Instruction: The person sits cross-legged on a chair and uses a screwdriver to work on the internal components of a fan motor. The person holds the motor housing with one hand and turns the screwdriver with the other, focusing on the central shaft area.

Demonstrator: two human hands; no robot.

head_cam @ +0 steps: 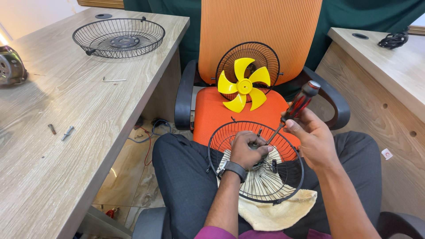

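A black wire fan guard lies across my lap on a cream cloth. My left hand rests inside the guard, its fingers closed on the small part at the hub. My right hand grips a screwdriver with a red and black handle, its shaft angled down to the hub beside my left fingers. A black watch sits on my left wrist.
An orange chair in front holds a yellow fan blade leaning on another black guard. The wooden desk at left carries a third wire guard, a motor, a hex key and loose screws. Another desk stands right.
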